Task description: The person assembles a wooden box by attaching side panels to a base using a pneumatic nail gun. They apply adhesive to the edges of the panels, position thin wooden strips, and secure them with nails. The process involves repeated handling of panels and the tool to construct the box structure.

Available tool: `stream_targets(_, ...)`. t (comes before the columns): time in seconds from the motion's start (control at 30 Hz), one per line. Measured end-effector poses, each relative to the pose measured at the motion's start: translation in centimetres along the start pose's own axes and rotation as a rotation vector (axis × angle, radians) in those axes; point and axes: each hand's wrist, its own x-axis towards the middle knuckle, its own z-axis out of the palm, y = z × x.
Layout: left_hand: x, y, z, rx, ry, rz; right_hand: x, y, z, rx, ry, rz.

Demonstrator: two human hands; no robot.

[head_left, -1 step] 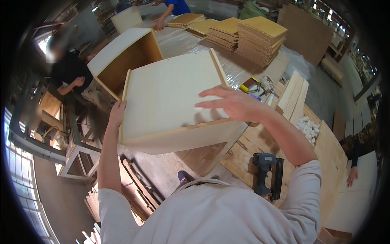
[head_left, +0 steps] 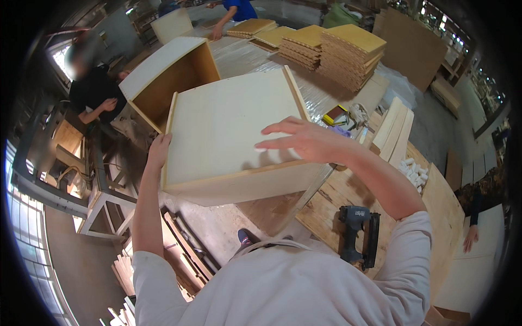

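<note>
A pale wooden box (head_left: 228,111) with a white top panel lies in front of me, narrow wooden strips along its left and right edges. My left hand (head_left: 158,152) grips its left edge, with some fingers out of sight behind the side. Above the near right part of the panel, my right hand (head_left: 307,142) is open with fingers spread and nothing in them. Shadows of those fingers fall on the white surface; whether the fingertips touch it I cannot tell. A dark nail gun (head_left: 356,233) lies on the plywood bench (head_left: 321,209) below my right forearm.
An open wooden box (head_left: 168,81) stands beyond at the left, near a person in black (head_left: 95,92). Stacked yellowish boards (head_left: 348,51) sit at the back. Right of the box are a yellow tape measure (head_left: 334,114), wooden strips (head_left: 394,127) and white rolls (head_left: 413,174).
My right hand has shifted very slightly left over the panel. The whole view has moved a little; my left hand keeps its grip on the box edge.
</note>
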Motion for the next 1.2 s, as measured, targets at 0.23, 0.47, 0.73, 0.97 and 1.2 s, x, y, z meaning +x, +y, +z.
stream_targets(0.23,0.5,-1.3,0.3,0.035,0.064,0.052,4.4,-0.9,2.3,-0.554,-0.304,-0.197)
stream_targets(0.47,-0.1,0.1,0.6,0.103,0.08,0.056,2.9,-2.0,0.3,-1.045,-0.487,-0.158)
stream_targets(0.73,-0.7,0.6,0.3,0.047,0.083,0.11,0.4,-3.1,-2.7,-0.888,-0.587,-0.166)
stream_targets(0.97,-0.1,-0.2,0.3,0.037,0.103,0.103,-2.1,-2.0,-3.6,-0.42,-0.242,0.008)
stream_targets(1.2,-0.3,0.5,0.1,0.051,0.074,0.075,-3.5,-2.5,-2.4,-0.474,-0.237,-0.053)
